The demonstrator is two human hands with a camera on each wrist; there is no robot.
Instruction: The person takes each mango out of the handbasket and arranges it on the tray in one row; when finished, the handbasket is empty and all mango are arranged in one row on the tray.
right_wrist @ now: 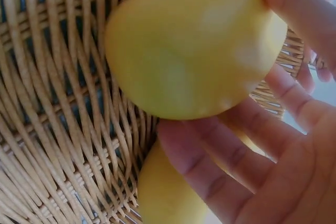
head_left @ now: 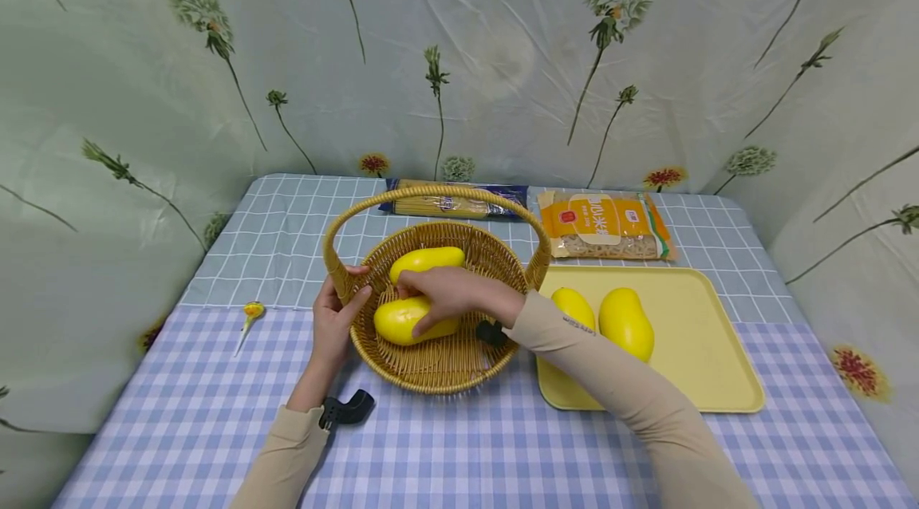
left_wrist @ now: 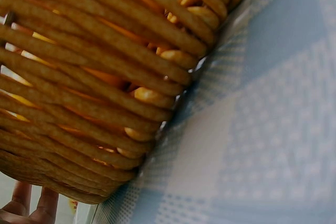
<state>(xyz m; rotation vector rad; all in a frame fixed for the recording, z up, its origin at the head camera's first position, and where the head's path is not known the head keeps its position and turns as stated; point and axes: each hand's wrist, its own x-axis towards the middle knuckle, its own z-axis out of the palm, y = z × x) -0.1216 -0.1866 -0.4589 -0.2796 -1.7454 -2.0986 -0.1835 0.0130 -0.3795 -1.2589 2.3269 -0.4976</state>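
Observation:
A round wicker basket (head_left: 431,372) with a tall arched handle stands on the table, two yellow mangoes inside. My left hand (head_left: 334,325) grips its left rim by the handle's base, thumb over the edge; in the left wrist view, fingertips (left_wrist: 46,205) show beyond the wicker wall. Reaching in from the right, my right hand (head_left: 459,292) holds the nearer mango (head_left: 397,322) between thumb and fingers. In the right wrist view that mango (right_wrist: 184,51) lies against the basket's weave. The farther mango (head_left: 429,257) rests just behind, partly covered by the hand.
Right of the basket, a yellow tray (head_left: 700,349) bears two more mangoes (head_left: 627,324), partly behind my right forearm. A spaghetti pack (head_left: 445,206) and an orange-labelled bag (head_left: 605,226) lie at the back. A small yellow-topped stick (head_left: 253,311) lies at left.

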